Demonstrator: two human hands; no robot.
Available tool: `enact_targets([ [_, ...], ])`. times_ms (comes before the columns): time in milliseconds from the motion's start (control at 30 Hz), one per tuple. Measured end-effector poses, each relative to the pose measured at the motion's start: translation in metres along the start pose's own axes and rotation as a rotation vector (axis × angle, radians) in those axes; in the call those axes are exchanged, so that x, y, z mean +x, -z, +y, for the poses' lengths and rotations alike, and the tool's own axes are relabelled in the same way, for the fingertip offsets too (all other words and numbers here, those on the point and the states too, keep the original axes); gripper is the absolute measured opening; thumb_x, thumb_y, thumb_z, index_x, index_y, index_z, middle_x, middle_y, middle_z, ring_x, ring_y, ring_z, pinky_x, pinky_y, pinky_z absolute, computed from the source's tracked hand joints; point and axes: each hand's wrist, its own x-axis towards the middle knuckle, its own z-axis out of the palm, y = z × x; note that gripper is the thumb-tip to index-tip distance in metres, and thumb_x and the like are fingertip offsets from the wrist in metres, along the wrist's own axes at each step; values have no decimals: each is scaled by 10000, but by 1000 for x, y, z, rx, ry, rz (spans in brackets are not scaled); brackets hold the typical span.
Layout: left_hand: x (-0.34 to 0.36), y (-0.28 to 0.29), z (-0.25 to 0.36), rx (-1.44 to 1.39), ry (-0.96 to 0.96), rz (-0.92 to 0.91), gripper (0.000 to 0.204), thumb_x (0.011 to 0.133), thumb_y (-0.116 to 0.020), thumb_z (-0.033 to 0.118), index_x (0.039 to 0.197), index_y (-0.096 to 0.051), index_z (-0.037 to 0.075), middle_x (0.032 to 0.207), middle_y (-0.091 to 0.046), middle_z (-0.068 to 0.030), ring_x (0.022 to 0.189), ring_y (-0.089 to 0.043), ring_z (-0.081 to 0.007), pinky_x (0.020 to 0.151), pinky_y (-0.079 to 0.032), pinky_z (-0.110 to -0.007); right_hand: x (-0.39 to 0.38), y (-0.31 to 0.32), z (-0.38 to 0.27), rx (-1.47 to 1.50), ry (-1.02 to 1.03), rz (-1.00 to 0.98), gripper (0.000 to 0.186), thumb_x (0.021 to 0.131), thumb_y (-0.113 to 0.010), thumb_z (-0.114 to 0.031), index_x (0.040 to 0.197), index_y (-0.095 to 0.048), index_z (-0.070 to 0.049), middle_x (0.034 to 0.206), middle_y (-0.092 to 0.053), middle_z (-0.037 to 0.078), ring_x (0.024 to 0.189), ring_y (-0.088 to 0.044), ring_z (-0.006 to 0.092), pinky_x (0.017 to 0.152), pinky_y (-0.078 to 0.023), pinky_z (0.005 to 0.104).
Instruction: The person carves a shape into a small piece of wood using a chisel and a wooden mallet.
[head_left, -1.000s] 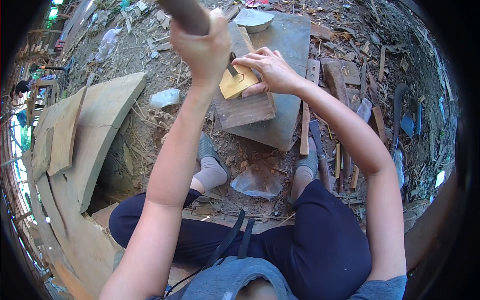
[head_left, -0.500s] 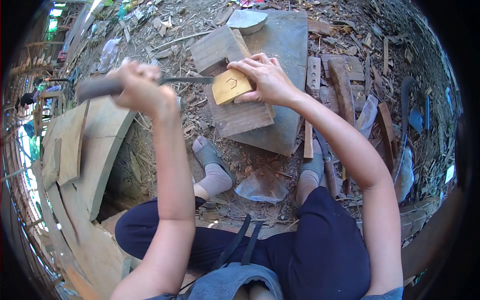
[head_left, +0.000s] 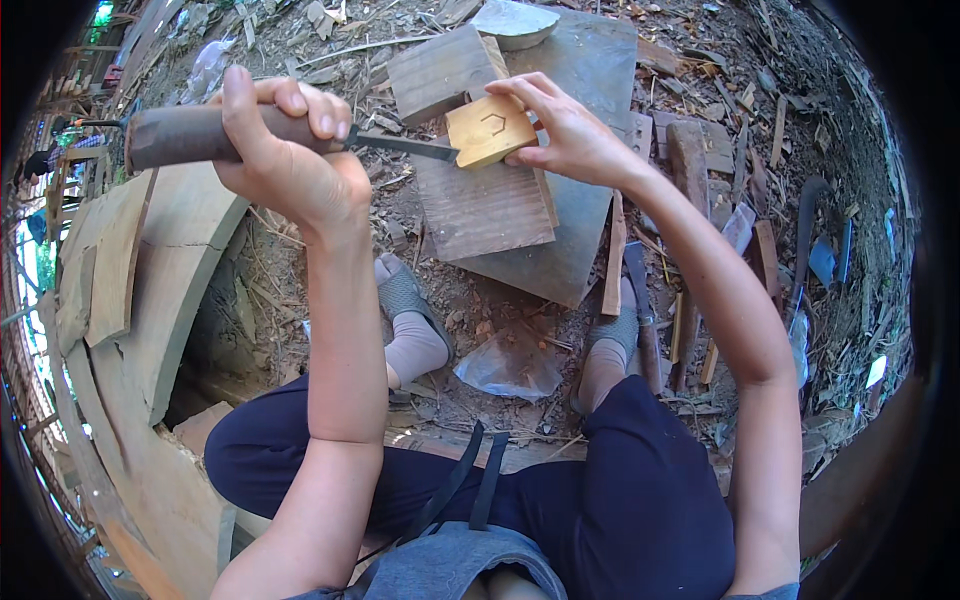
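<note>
Left fingers (head_left: pixel 287 94) clutch a chisel (head_left: pixel 182 136); rightward of them, its blade (head_left: pixel 405 147) has left the carved outline (head_left: pixel 503 122), exposing it. Right fingers (head_left: pixel 537 97) pinch the yellow block (head_left: pixel 482 143); blade contact is unclear.

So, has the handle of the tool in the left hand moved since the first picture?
Yes: the handle has swung farther left and come nearer the person's body, judged against the grey slab.

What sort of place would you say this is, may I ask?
Probably an informal woodworking spot: the left hand grips a chisel-like tool, boards lie at left, and wood scraps litter the dirt.
</note>
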Motion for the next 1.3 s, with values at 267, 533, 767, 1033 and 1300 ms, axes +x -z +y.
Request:
enact_targets([
  [267, 4, -18, 3, -6, 11, -98, 238, 940, -606, 319, 844, -479, 141, 726, -470, -7, 537, -473, -118, 429, -350, -274, 3, 12, -10, -182, 110, -207, 837, 704, -750, -55, 1450, -420, -242, 1334, -494, 88, 1276, -446, 303, 1114, -371, 400],
  [533, -5, -19, -1, 40, 37, -109, 295, 941, -561, 417, 898, -498, 132, 736, -503, -30, 588, -497, -142, 501, -380, -305, -3, 3, -3, -93, 92, -80, 794, 678, -770, -132, 1406, -456, -166, 1342, -504, 91, 1272, -440, 330, 1121, -362, 438],
  [767, -5, -12, -3, -117, -40, -158, 443, 947, -470, 490, 1097, -468, 74, 803, -524, -69, 676, -542, -162, 580, -443, -330, -6, 2, -7, -78, 83, -79, 762, 700, -784, -110, 1391, -465, -144, 1353, -504, 86, 1287, -446, 308, 1132, -351, 431],
  [1033, -10, -23, 0, 116, -116, -41, 493, 985, -468, 514, 1186, -441, 64, 929, -514, -70, 849, -541, -182, 661, -454, -416, 7, 25, -5, -91, 169, -202, 753, 776, -579, 78, 1457, -431, -207, 1442, -490, 111, 1321, -456, 298, 1143, -356, 429],
  [1300, -3, -17, 0, 105, -32, -232, 584, 947, -468, 631, 1162, -457, 88, 893, -505, -45, 743, -557, -152, 532, -476, -315, -6, 14, 1, -22, 56, -12, 602, 837, -596, -206, 1409, -459, -77, 1358, -516, 212, 1278, -478, 353, 1076, -385, 473],
])
